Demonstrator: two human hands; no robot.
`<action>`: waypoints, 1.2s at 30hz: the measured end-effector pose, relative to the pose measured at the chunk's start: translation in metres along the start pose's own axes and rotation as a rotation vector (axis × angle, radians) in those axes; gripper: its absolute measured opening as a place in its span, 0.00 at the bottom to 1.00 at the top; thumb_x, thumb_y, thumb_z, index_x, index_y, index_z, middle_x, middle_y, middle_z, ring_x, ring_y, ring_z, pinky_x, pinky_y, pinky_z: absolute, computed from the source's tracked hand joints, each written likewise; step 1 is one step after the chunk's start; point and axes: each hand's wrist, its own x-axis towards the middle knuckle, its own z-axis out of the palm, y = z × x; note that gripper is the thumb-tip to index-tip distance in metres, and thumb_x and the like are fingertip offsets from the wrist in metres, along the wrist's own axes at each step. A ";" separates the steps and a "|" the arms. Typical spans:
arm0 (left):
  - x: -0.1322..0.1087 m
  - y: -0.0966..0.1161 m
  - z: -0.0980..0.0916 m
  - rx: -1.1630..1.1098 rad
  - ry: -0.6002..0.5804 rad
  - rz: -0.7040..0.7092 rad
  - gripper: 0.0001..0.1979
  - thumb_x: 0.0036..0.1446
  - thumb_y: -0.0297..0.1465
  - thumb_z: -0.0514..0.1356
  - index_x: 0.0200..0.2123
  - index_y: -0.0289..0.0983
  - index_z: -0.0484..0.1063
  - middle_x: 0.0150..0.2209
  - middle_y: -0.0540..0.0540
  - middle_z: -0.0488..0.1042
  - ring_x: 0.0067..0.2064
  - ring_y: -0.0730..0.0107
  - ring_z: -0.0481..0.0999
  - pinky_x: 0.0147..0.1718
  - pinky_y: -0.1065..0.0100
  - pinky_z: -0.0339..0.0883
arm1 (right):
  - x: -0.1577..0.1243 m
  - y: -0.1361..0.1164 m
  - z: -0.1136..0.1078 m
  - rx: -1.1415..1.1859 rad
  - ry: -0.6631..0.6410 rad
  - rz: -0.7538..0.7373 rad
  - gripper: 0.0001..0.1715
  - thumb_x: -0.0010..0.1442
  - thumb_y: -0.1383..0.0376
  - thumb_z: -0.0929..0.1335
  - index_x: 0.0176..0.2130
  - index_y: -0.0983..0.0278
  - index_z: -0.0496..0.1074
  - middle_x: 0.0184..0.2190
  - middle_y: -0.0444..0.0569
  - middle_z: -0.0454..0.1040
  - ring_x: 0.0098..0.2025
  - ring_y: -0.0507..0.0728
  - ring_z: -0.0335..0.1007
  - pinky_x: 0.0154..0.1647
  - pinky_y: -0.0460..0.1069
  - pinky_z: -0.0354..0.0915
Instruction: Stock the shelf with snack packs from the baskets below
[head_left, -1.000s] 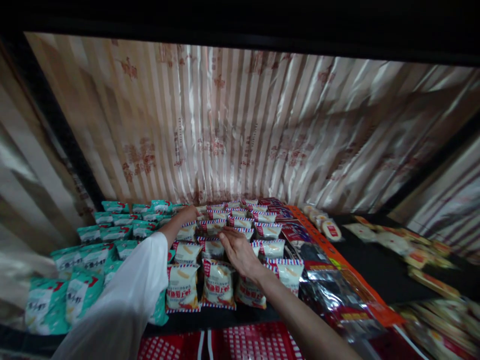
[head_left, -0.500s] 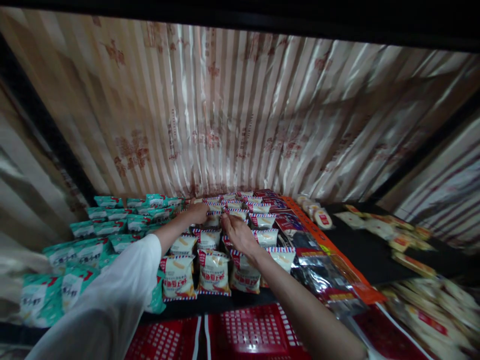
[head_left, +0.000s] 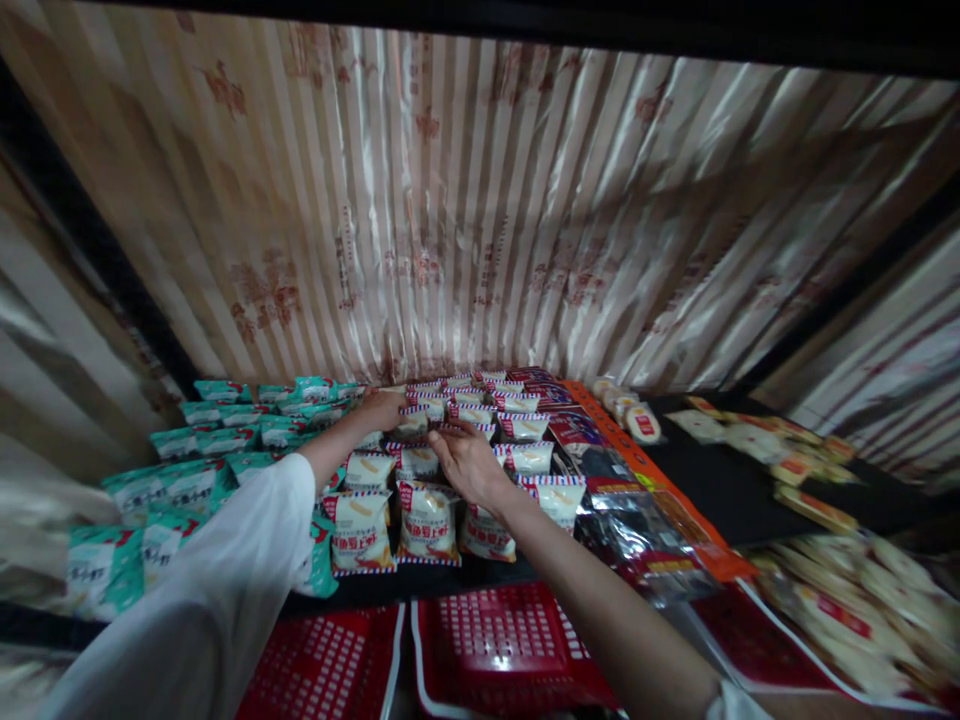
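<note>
Rows of white snack packets with red and blue striped edges point(head_left: 429, 520) lie on a dark shelf. My left hand point(head_left: 381, 408) reaches to the back rows and rests on a packet there, fingers curled over it. My right hand point(head_left: 466, 462) sits over the middle rows, fingers bent down onto a packet point(head_left: 480, 430). Whether either hand has lifted a packet is unclear. My left arm wears a white sleeve point(head_left: 217, 590).
Teal packets point(head_left: 180, 485) fill the shelf's left side. Dark and orange bags point(head_left: 645, 540) lie to the right, with small wrapped cakes point(head_left: 795, 470) beyond. Two red baskets point(head_left: 495, 650) stand below the shelf front. A striped satin curtain point(head_left: 480, 220) hangs behind.
Both hands have stayed on the striped packets, the right hand drawing slightly back toward me. The view has shifted, showing more of the red baskets.
</note>
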 end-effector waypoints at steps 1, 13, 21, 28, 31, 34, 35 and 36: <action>0.000 -0.001 0.000 -0.006 0.003 0.007 0.13 0.54 0.37 0.55 0.41 0.42 0.73 0.43 0.48 0.77 0.50 0.59 0.70 0.55 0.52 0.51 | -0.002 0.001 -0.001 -0.002 -0.028 -0.001 0.38 0.67 0.55 0.45 0.34 0.66 0.74 0.37 0.52 0.76 0.49 0.56 0.66 0.59 0.53 0.48; -0.007 -0.008 0.009 -0.018 0.075 0.001 0.11 0.54 0.33 0.54 0.39 0.43 0.74 0.40 0.49 0.77 0.48 0.61 0.72 0.55 0.52 0.51 | 0.005 -0.005 0.005 0.047 -0.177 0.065 0.30 0.66 0.53 0.51 0.41 0.58 0.75 0.49 0.46 0.72 0.59 0.63 0.52 0.57 0.64 0.45; -0.064 0.027 -0.021 -0.015 0.307 0.170 0.12 0.57 0.29 0.53 0.41 0.37 0.73 0.42 0.44 0.74 0.48 0.64 0.69 0.51 0.62 0.58 | -0.018 0.002 -0.004 0.065 0.053 -0.109 0.25 0.66 0.58 0.53 0.40 0.63 0.75 0.46 0.51 0.73 0.55 0.58 0.59 0.57 0.57 0.53; -0.176 0.099 0.038 0.106 0.405 0.657 0.11 0.61 0.29 0.50 0.41 0.39 0.71 0.46 0.48 0.74 0.53 0.68 0.67 0.52 0.64 0.58 | -0.042 0.006 -0.013 0.080 0.037 -0.131 0.25 0.65 0.59 0.55 0.33 0.64 0.75 0.37 0.51 0.77 0.51 0.58 0.64 0.55 0.56 0.54; -0.183 0.111 0.091 0.243 0.553 0.582 0.11 0.60 0.28 0.51 0.42 0.38 0.71 0.50 0.48 0.72 0.57 0.69 0.63 0.57 0.64 0.52 | -0.039 0.000 -0.011 0.056 -0.035 -0.101 0.27 0.66 0.58 0.54 0.33 0.65 0.75 0.35 0.51 0.77 0.51 0.59 0.63 0.56 0.56 0.52; -0.173 0.111 0.123 0.303 0.664 0.519 0.12 0.59 0.28 0.51 0.43 0.36 0.71 0.49 0.46 0.73 0.55 0.68 0.67 0.58 0.62 0.51 | -0.035 -0.005 -0.011 0.058 -0.069 -0.117 0.28 0.66 0.56 0.53 0.33 0.64 0.75 0.35 0.50 0.77 0.53 0.59 0.61 0.56 0.56 0.51; -0.169 0.110 0.128 0.306 0.696 0.491 0.12 0.59 0.28 0.51 0.43 0.35 0.71 0.49 0.45 0.74 0.54 0.67 0.68 0.57 0.61 0.51 | -0.033 -0.005 -0.012 0.067 -0.069 -0.124 0.29 0.66 0.56 0.52 0.33 0.64 0.75 0.34 0.50 0.77 0.53 0.59 0.61 0.56 0.56 0.51; -0.167 0.108 0.130 0.306 0.721 0.460 0.12 0.58 0.28 0.51 0.43 0.35 0.71 0.49 0.45 0.74 0.54 0.66 0.68 0.57 0.61 0.51 | -0.031 -0.004 -0.012 0.078 -0.068 -0.127 0.30 0.66 0.56 0.52 0.32 0.64 0.75 0.34 0.50 0.77 0.52 0.58 0.62 0.56 0.55 0.52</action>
